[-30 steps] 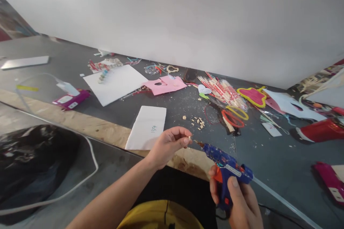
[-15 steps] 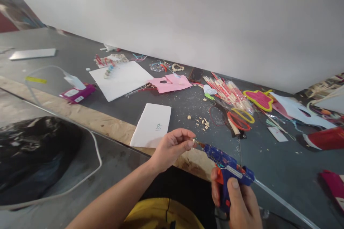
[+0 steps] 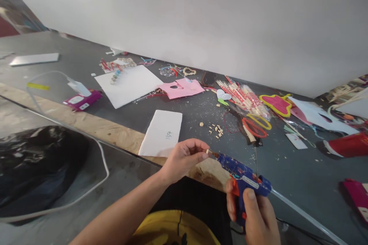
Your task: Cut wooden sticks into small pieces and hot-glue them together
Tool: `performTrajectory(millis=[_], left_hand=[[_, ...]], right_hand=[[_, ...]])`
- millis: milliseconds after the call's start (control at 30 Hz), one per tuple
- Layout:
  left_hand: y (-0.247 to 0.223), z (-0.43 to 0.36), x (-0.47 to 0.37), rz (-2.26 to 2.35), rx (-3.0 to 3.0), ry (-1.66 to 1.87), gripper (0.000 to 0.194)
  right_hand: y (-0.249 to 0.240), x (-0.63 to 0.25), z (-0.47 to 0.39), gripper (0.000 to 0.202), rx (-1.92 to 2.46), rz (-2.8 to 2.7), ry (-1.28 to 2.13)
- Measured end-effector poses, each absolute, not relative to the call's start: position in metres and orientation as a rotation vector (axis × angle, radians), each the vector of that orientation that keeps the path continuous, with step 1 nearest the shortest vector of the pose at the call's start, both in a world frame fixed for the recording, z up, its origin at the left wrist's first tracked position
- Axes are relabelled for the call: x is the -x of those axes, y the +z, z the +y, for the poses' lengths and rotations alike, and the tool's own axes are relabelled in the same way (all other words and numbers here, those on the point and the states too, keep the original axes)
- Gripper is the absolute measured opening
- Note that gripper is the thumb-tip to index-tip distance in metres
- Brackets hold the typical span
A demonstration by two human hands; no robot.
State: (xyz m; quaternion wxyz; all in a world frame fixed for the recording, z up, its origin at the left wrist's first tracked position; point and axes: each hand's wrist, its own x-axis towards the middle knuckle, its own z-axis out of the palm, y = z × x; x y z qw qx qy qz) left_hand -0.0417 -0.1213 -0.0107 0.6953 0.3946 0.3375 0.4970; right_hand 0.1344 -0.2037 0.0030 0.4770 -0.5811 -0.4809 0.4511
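Note:
A blue hot glue gun (image 3: 234,166) with an orange trigger is gripped in my right hand (image 3: 254,214). Out of its back end runs a long clear glue stick (image 3: 301,212). Between the thumb and fingers of my left hand (image 3: 184,159) is a small pale wooden piece (image 3: 207,151), right at the gun's nozzle; whether they touch I cannot tell. Several similar cut wooden bits (image 3: 217,130) lie on the dark table beyond the gun. Close to my left hand is a white foam board (image 3: 163,132) with green writing.
Scissors (image 3: 255,126) with orange and yellow handles lie beyond the gun, near bundled red-and-white packaged sticks (image 3: 244,97). Pink paper (image 3: 184,89) and a larger white sheet (image 3: 129,86) are farther back. A purple tissue pack (image 3: 82,100) and black plastic bag (image 3: 40,168) are leftward.
The small wooden piece between my left fingers shows slightly more at the nozzle. Both hands stay nearly in place, and the view has shifted only a little.

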Motion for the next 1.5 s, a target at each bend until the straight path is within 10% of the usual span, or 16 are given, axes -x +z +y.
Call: performTrajectory(millis=[1500], left_hand=[[-0.012, -0.122, 0.042, 0.813, -0.935, 1.094, 0.023]], right_hand=[[-0.012, -0.144, -0.208, 0.040, 1.353, -1.195, 1.222]])
